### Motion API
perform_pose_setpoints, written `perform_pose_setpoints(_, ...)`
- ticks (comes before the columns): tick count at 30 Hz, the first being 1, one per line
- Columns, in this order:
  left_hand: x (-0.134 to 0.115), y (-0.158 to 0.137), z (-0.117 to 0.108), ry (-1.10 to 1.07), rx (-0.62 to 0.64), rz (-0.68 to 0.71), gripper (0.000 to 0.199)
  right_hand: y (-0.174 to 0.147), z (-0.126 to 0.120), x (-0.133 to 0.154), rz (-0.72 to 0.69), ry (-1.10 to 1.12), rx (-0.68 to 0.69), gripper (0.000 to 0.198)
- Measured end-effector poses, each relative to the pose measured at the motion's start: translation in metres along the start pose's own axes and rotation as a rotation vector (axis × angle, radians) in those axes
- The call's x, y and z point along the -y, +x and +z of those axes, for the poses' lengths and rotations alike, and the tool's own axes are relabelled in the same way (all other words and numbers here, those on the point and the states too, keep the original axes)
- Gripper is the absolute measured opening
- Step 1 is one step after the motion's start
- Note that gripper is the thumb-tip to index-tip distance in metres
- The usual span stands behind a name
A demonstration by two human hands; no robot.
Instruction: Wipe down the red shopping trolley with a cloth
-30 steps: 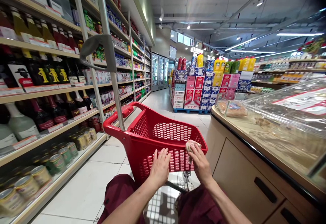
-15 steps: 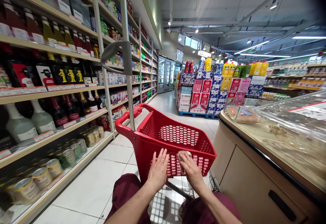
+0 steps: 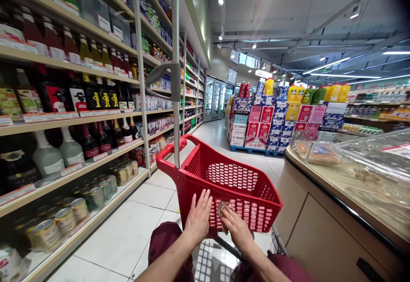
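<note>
A red plastic shopping cart [image 3: 192, 183] with perforated walls stands right in front of my knees. My left hand [image 3: 197, 215] lies flat against its near side, fingers stretched out and pointing up. Beside it, my right hand [image 3: 236, 226] presses a crumpled brownish-grey cloth [image 3: 223, 209] onto the holed part of the same wall. Much of the cloth is hidden under the fingers. A metal pole [image 3: 176, 124] with a grey loop handle [image 3: 163, 81] rises at the cart's push-bar end.
Shelves [image 3: 80, 117] of bottles and cans run along the left. Close on the right stands a beige counter [image 3: 314, 230] with clear covers over packaged food. Stacked drink boxes [image 3: 256, 128] on a blue pallet are further ahead, with glass-door fridges [image 3: 214, 96] behind.
My right hand with the cloth has slid left along the cart wall, closer to my left hand. The view has turned slightly left, so everything sits further right. My left hand stays against the cart.
</note>
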State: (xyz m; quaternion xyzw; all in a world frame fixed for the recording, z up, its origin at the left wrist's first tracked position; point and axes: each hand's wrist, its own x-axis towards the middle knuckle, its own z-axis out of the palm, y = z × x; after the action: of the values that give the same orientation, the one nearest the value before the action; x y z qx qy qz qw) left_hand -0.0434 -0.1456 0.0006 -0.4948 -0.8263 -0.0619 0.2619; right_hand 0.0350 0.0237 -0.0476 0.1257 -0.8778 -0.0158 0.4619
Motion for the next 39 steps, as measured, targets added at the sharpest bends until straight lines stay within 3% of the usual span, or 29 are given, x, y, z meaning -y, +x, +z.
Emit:
perform_pose_setpoints(6,0.017,-0.005,-0.005,0.031,-0.048,-0.068,0.066,0.041,-0.006,0.0,0.013,-0.026,-0.066,0.029)
perform_pose_setpoints(12,0.031,-0.02,-0.007,0.071,-0.057,-0.111,0.071,0.026,0.01,0.021,-0.063,0.048,0.001,0.024)
perform_pose_setpoints(18,0.052,-0.023,-0.017,0.092,-0.127,-0.198,0.07,0.08,0.007,0.03,-0.012,0.033,-0.073,0.028)
perform_pose_setpoints(24,0.074,-0.035,-0.022,0.124,-0.165,-0.274,0.07,0.081,0.025,0.051,-0.109,0.087,-0.057,0.026)
perform_pose_setpoints(30,0.087,-0.04,-0.023,0.166,-0.181,-0.355,0.07,0.145,0.022,0.067,-0.072,0.1,-0.141,0.026)
perform_pose_setpoints(36,0.097,-0.048,-0.023,0.161,-0.157,-0.376,0.07,0.124,0.039,0.088,-0.192,0.16,-0.066,0.021)
perform_pose_setpoints(39,0.101,-0.048,-0.027,0.149,-0.131,-0.408,0.069,0.146,0.034,0.09,-0.133,0.167,-0.117,0.025)
